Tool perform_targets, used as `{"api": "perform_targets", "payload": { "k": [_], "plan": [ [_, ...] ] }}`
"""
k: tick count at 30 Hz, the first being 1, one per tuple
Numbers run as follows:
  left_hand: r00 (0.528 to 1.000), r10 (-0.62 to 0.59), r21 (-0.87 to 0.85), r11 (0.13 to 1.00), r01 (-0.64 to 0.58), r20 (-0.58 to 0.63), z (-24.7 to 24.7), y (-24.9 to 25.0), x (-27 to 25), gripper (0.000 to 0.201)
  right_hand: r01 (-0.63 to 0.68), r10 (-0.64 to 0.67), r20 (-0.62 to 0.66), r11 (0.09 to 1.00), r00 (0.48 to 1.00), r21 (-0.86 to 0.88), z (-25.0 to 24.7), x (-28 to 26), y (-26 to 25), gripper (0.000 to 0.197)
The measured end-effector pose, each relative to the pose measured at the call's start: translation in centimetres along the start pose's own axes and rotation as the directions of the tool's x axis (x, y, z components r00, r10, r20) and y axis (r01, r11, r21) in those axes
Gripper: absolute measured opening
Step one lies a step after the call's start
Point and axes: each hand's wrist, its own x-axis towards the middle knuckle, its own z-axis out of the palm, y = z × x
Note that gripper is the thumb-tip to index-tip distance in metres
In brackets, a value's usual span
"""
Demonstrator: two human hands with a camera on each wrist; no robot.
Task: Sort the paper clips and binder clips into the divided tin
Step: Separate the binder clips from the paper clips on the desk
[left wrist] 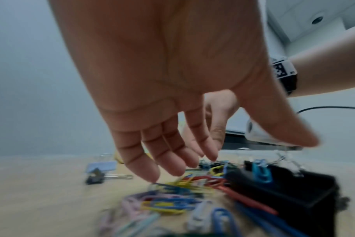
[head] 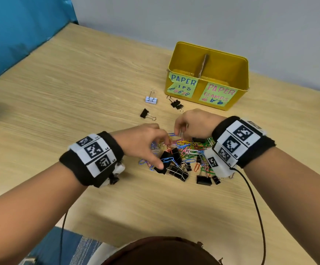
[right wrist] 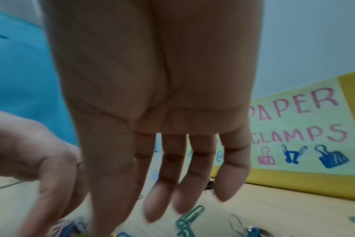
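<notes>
Both hands hovered over clip pile [head: 182, 153]: left hand [head: 143, 142] fingers relaxed, held nothing; right hand [head: 193, 123] grip unclear (blurred). Yellow tin [head: 237, 100] nearby.

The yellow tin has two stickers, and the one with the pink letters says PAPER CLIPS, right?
Not quite. The yellow tin does have two stickers, but the pink-lettered sticker says PAPER CLAMPS. The right wrist view shows it clearly, with little binder clip drawings underneath.

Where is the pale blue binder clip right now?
Head view: the pale blue binder clip lies alone on the table, left of the yellow tin, beyond the pile.
</notes>
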Motion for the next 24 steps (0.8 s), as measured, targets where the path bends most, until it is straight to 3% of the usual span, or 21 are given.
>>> {"api": "perform_targets", "payload": {
  "k": [3,7,11,15,17,20,22,24],
  "plan": [
    [0.993,0.05,0.167,0.984,-0.068,0.111,1.6,1.3,0.4,0.084,0.031,-0.03,0.151,1.0,0.988,-0.005,0.6,-0.8,-1.0,0.026],
    [0.996,0.092,0.27,0.959,-0.091,0.007,2.9,1.0,0.8,0.064,-0.003,0.004,0.208,1.0,0.978,-0.008,1.7,-0.8,-0.9,0.025],
    [0.995,-0.014,-0.049,0.999,0.019,0.103,1.4,1.4,0.1,0.043,-0.103,0.05,0.279,0.978,0.959,0.18,1.6,-1.0,0.0,0.007],
    [0.974,-0.095,-0.212,0.967,0.138,0.204,-0.3,1.8,0.0,0.049,-0.138,0.054,0.327,0.961,0.944,0.241,0.0,-1.2,0.3,0.025],
    [0.971,-0.126,-0.264,0.948,0.179,0.205,-1.0,1.7,0.3,0.056,-0.154,0.076,0.275,0.949,0.958,0.275,-0.9,-1.1,0.3,0.025],
    [0.968,-0.141,-0.312,0.928,0.202,0.207,-2.4,1.1,1.2,0.068,-0.144,0.138,0.039,0.944,0.99,0.298,-2.2,-0.7,0.3,0.032],
    [0.967,-0.143,-0.391,0.894,0.219,0.213,-3.4,0.8,1.9,0.084,-0.138,0.166,-0.088,0.955,0.982,0.263,-2.4,-0.3,0.2,0.035],
    [0.977,-0.137,-0.505,0.839,0.203,0.165,-4.2,0.7,2.5,0.081,-0.146,0.212,-0.168,0.931,0.963,0.335,-2.1,0.5,0.5,0.029]
  ]
}}
